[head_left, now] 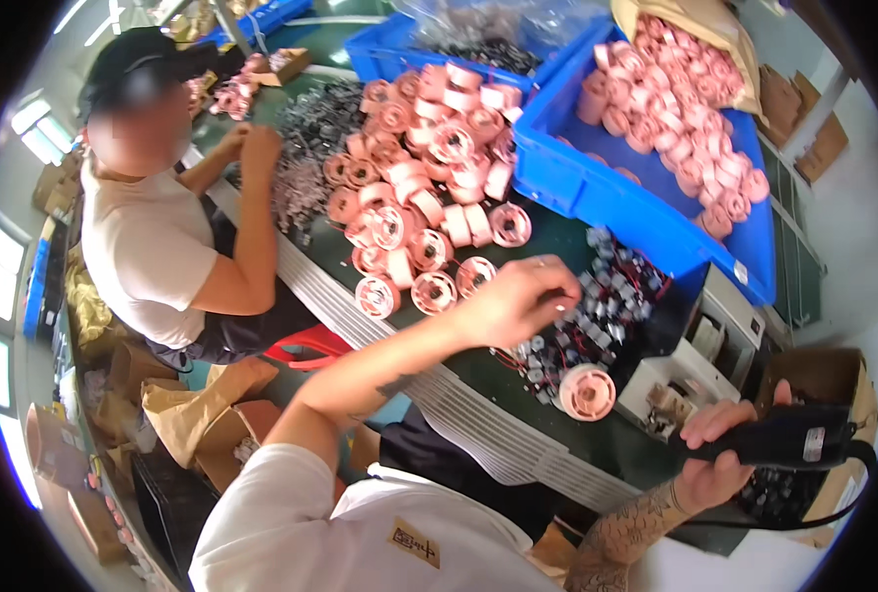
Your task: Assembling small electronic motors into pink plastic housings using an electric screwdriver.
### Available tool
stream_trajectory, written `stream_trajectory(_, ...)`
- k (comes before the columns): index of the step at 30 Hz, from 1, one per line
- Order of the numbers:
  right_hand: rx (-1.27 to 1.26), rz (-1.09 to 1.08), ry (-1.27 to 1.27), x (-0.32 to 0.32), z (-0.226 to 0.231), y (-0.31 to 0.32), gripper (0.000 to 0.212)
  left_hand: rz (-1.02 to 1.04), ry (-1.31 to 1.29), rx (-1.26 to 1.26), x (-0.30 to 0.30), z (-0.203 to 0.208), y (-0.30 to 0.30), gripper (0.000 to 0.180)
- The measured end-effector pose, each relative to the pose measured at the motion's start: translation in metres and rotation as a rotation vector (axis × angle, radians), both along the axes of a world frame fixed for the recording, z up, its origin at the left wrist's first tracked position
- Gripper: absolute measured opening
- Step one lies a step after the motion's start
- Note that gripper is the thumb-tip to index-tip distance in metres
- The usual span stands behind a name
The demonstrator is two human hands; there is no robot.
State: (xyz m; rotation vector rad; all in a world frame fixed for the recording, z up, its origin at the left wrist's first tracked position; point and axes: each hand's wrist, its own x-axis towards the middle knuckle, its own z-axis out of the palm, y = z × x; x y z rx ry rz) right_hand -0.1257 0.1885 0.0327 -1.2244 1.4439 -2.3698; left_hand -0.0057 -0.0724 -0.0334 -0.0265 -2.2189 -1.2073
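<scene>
Left hand (526, 302): curled above the pile of small motors (609, 314); perhaps pinching something tiny, too blurred to tell.
Right hand (717, 452): wrapped around a black corded tool (789, 437), near the pale box-shaped device (644, 395).
Pink wheel-shaped part (588, 393): lying on the green table (503, 395), beside the motors.
Blue bin (641, 225): loaded with more pink parts (676, 109).

Can't tell if the left hand (520, 304) is holding something tiny. Right hand (717, 449) is covering part of that black handheld tool (789, 439), top edge is cutting off the paper sack (723, 32), and the small grey parts (322, 118) are blurring together.
</scene>
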Motion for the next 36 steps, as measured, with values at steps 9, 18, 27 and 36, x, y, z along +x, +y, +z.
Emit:
stream_trajectory(9,0.02,0.052,0.048,-0.001,0.001,0.009,0.085,-0.12,0.022,0.184,-0.01,0.017,0.041,0.007)
stream_trajectory(18,-0.021,-0.117,0.126,-0.006,0.012,0.012,0.071,-0.053,0.137,0.059,-0.02,0.014,0.046,0.007)
stream_trajectory(27,-0.075,-0.049,-0.112,-0.002,0.0,0.007,0.082,-0.109,-0.087,0.549,-0.011,0.004,0.055,0.013)
stream_trajectory(36,-0.06,-0.226,0.041,0.002,-0.003,-0.001,0.067,0.006,-0.185,0.763,0.01,0.006,0.095,0.031)
